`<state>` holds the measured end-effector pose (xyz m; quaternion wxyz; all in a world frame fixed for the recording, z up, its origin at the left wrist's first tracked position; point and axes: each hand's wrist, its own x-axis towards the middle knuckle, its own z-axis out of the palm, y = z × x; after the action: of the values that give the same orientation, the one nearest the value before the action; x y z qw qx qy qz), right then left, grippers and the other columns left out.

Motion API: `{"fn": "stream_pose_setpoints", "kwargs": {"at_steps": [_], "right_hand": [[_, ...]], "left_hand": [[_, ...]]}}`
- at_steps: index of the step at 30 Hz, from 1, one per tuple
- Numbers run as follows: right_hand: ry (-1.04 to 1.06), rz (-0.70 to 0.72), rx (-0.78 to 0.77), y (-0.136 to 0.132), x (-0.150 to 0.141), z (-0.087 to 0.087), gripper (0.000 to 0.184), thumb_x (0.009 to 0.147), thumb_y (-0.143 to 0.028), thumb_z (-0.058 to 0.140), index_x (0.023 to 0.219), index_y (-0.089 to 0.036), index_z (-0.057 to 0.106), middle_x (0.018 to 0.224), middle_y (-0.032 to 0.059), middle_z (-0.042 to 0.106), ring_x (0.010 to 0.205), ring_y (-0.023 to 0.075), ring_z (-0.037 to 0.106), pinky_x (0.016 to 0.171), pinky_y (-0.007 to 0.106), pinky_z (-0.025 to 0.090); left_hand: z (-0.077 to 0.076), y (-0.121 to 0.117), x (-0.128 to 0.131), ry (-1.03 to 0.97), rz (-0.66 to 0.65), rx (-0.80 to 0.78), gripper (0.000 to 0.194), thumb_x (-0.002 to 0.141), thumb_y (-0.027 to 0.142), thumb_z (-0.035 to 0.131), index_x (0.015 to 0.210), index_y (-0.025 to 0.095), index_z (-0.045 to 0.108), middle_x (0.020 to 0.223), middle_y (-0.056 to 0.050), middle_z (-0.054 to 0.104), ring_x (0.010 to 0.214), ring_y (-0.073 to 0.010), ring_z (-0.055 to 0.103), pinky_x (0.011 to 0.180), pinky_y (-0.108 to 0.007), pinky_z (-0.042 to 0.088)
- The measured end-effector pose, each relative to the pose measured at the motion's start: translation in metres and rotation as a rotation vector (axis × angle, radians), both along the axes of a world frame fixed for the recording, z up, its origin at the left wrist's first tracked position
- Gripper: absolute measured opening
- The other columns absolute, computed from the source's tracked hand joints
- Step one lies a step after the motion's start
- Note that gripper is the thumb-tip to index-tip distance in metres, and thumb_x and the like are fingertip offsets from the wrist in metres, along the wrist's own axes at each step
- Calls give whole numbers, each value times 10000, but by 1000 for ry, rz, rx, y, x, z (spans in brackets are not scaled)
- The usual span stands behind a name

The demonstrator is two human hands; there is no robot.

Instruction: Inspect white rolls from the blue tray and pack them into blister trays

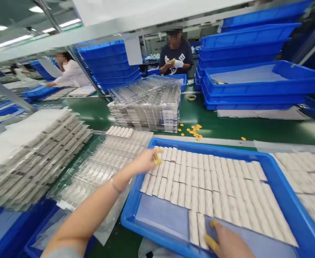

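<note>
My left hand [146,160], with yellow finger covers, reaches over the far left corner of a blue tray [132,206]. Its thumb and finger are apart at the end of the back row of white cylindrical rolls [195,175]; slight blur hides whether they touch. At the near side my right hand [228,240], also in yellow finger covers, has its thumb and finger apart. They are beside two rolls [197,229] that lie in front of the packed rows. Some of the right hand's fingers are out of view.
Left of the tray lies a clear blister sheet [103,165] holding several rolls. Stacked filled sheets [36,154] stand farther left. Behind are clear plastic trays [149,104], scattered yellow finger covers [195,132] and stacked blue trays [254,86]. A co-worker [176,53] stands across the bench.
</note>
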<state>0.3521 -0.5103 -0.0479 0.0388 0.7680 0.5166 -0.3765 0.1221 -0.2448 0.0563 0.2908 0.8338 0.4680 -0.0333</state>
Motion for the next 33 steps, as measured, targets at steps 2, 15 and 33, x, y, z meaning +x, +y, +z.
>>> {"fn": "stream_pose_setpoints", "kwargs": {"at_steps": [2, 15, 33], "right_hand": [[-9, 24, -21, 1, -4, 0, 300, 962, -261, 650, 1204, -83, 653, 1019, 147, 781, 989, 313, 742, 899, 500, 573], [-76, 51, -55, 4, -17, 19, 265, 990, -292, 646, 1208, -142, 637, 1124, 86, 706, 962, 242, 709, 857, 450, 594], [389, -232, 122, -6, -6, 21, 232, 979, -302, 653, 1151, -146, 645, 1101, 72, 691, 937, 235, 690, 835, 439, 581]], "left_hand": [[-14, -62, 13, -21, -142, -139, 328, 955, 344, 617, 1225, 159, 618, 1034, -61, 704, 834, -189, 692, 754, -388, 594], [-79, -193, 82, 243, -137, -258, 376, 940, 321, 638, 1279, 165, 590, 1200, -102, 669, 1030, -253, 673, 891, -481, 563], [-67, -185, 47, -200, 156, -495, 394, 900, 251, 664, 1272, 168, 561, 1139, -85, 653, 992, -248, 650, 884, -475, 536]]}}
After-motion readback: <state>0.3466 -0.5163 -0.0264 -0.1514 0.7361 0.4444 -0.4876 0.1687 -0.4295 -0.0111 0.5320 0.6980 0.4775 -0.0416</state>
